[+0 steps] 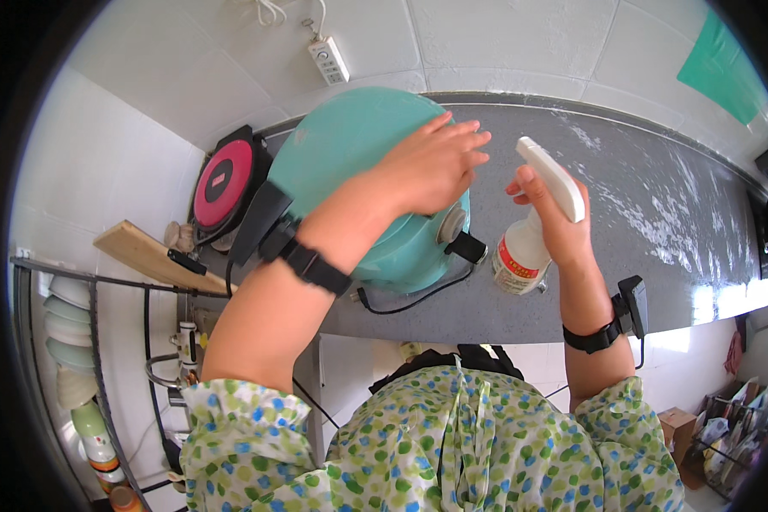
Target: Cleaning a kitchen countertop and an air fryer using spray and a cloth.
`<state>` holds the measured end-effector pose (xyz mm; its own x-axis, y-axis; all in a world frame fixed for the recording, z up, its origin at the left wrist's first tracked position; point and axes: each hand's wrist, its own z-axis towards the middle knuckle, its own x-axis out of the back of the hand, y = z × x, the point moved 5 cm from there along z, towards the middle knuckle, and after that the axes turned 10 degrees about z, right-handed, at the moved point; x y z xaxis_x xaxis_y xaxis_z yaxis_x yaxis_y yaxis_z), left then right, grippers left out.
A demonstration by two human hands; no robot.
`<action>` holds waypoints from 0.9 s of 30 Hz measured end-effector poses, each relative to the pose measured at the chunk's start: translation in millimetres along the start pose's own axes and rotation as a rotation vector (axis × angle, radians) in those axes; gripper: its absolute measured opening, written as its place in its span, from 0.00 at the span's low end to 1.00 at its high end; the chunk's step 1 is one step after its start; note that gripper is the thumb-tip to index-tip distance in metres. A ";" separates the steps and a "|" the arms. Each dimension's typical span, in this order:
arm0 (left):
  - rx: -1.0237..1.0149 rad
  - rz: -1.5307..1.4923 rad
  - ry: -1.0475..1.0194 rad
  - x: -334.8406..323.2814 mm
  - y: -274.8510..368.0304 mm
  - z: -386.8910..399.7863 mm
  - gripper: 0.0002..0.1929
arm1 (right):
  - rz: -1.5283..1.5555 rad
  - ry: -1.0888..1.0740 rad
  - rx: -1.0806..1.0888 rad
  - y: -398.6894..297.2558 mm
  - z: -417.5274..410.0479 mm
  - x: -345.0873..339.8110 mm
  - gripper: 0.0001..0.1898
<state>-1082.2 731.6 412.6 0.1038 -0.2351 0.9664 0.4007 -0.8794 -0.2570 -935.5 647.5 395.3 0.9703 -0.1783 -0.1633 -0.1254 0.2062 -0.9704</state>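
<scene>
My left hand (438, 160) lies across the right side of a turquoise, rounded countertop appliance (339, 141), fingers apart and pointing right. A round grey knob and a black plug piece (467, 247) show at the appliance's lower right, with a black cable looping in front. My right hand (560, 205) is shut around the neck of a white spray bottle (521, 256) with a red label. The bottle is upright, just right of the appliance, its white trigger head (550, 176) pointing up and to the left. White foamy liquid (665, 224) is spattered on the grey counter further right.
A pink and black round appliance (224, 182) stands at the left wall. Near it are a wooden cutting board (153, 256) and a black-handled tool (186, 262). A rack (96, 307) holds stacked dishes. A power strip (328, 61) hangs on the tiled wall above the counter.
</scene>
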 end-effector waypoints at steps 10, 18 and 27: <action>0.679 -0.258 0.081 -49.8 -170.0 -53.3 0.26 | -0.071 0.142 0.009 4.1 -46.7 36.5 0.24; 1.131 -0.867 0.354 -63.0 -138.7 -196.0 0.28 | -0.129 0.094 0.106 9.8 -87.3 19.1 0.21; 1.284 -1.520 1.301 -151.7 5.7 -209.6 0.31 | -0.257 0.013 0.158 34.4 -132.5 -48.6 0.23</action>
<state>-1286.5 675.5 263.9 -0.8820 -0.4101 -0.2322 -0.1920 -0.1373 0.9717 -1014.4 535.8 346.3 0.9632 -0.2562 0.0809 0.1587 0.2995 -0.9408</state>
